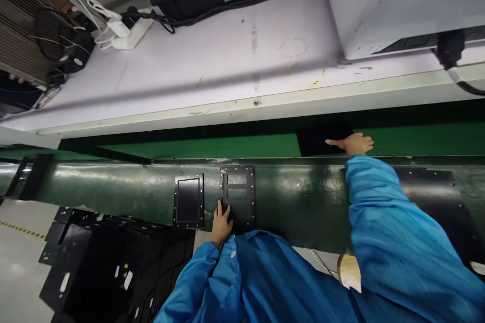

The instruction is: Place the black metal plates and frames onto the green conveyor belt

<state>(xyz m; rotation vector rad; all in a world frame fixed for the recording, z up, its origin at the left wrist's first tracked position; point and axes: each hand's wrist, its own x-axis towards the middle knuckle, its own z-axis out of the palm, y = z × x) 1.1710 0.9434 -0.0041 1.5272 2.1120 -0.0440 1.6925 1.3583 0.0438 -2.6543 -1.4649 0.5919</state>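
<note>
My left hand (221,225) rests near the lower left corner of a black panel (244,207) with two rectangular windows and small screws or holes round its border. Its fingers are stretched out and apart. To the left lies a smaller black framed panel (188,202) with a dark, screen-like centre. My right hand (356,144) reaches out to the green strip beneath the white shelf, thumb and fingers spread. It is over the right end of a flat black rectangular piece (312,140); whether it touches the piece I cannot tell.
A larger black panel (428,186) lies at the right, partly behind my right sleeve. The white shelf (182,86) overhangs the green bench (303,197) and carries a black bin (197,5), a power strip (131,35) and a pale machine (397,0). Stacked black parts (125,262) stand lower left.
</note>
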